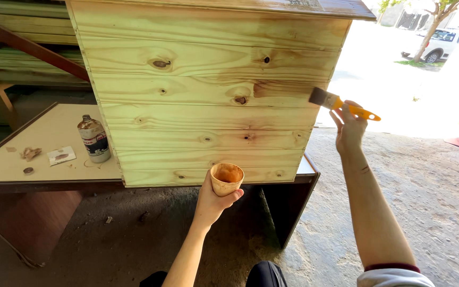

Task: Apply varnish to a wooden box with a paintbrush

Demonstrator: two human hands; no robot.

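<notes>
Right hand (349, 129) pinches the brush (341, 104), nearly level, bristles pointing left at the wooden box (203, 95).

Bottle (94, 139) stands on table (38, 138), left of wooden box (208, 101).

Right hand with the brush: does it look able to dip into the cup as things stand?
Probably yes. The right hand holds the brush at the wooden box's right edge, and the left hand holds the cup up, mouth open, below the box front. Nothing lies between them.
</notes>
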